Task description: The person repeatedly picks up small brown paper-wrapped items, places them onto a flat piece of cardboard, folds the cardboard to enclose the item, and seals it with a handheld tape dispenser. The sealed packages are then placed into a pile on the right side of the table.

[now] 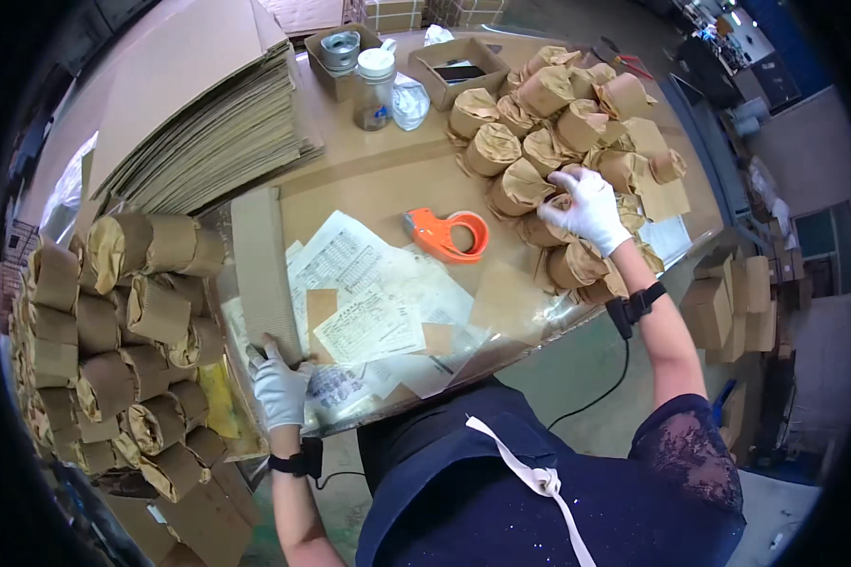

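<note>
Head view: the left hand (281,387) lies over the near end of a corrugated cardboard strip (258,255), fingers parted. Beyond, the right hand (586,210) curls at a paper-wrapped bundle (561,201) on the desk (369,184); whether either grips, I can't tell. Crowding means a knock could send neighbouring bundles (577,265) off the edge.

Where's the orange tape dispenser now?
Near the centre of the head view, the tape dispenser lies at the upper right of the printed sheets, left of the paper-wrapped bundles by the right hand.
</note>
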Demonstrator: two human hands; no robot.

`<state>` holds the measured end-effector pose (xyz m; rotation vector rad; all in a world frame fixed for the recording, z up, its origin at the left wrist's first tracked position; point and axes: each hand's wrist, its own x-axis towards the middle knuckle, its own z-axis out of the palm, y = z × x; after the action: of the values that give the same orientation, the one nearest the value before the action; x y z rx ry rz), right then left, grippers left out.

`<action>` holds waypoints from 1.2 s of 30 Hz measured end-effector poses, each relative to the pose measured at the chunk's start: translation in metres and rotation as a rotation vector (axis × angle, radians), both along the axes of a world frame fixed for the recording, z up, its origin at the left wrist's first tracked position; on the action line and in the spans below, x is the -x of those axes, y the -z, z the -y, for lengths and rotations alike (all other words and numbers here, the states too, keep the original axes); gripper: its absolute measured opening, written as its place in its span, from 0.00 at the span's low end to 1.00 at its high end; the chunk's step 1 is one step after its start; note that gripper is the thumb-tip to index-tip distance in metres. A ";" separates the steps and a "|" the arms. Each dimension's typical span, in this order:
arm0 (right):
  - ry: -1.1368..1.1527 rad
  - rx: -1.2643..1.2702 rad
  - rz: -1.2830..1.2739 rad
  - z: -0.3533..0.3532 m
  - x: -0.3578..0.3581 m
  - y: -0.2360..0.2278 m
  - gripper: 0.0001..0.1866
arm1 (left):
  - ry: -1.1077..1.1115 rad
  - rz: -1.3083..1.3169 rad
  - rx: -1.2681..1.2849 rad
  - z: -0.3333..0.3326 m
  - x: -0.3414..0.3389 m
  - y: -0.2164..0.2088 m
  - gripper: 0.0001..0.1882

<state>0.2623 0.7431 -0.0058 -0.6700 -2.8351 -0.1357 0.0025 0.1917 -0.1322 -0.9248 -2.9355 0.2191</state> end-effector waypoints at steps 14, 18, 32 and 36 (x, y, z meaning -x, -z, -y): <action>0.043 0.031 0.235 0.037 -0.026 -0.031 0.46 | -0.130 0.265 -0.250 -0.044 -0.035 -0.088 0.45; 0.118 0.556 -0.069 0.076 -0.017 -0.044 0.45 | 0.026 0.506 -0.178 -0.084 -0.132 -0.048 0.47; -0.109 1.377 0.481 0.270 0.134 0.101 0.49 | 0.428 0.248 -0.682 -0.027 -0.133 -0.026 0.18; -0.226 1.009 0.025 0.258 0.163 0.142 0.50 | -0.044 0.806 -1.072 -0.065 -0.072 -0.016 0.23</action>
<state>0.0990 0.4853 -0.1475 -0.4695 -2.8239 1.3839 0.0740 0.2567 -0.1162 -0.8156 -2.8498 -1.8896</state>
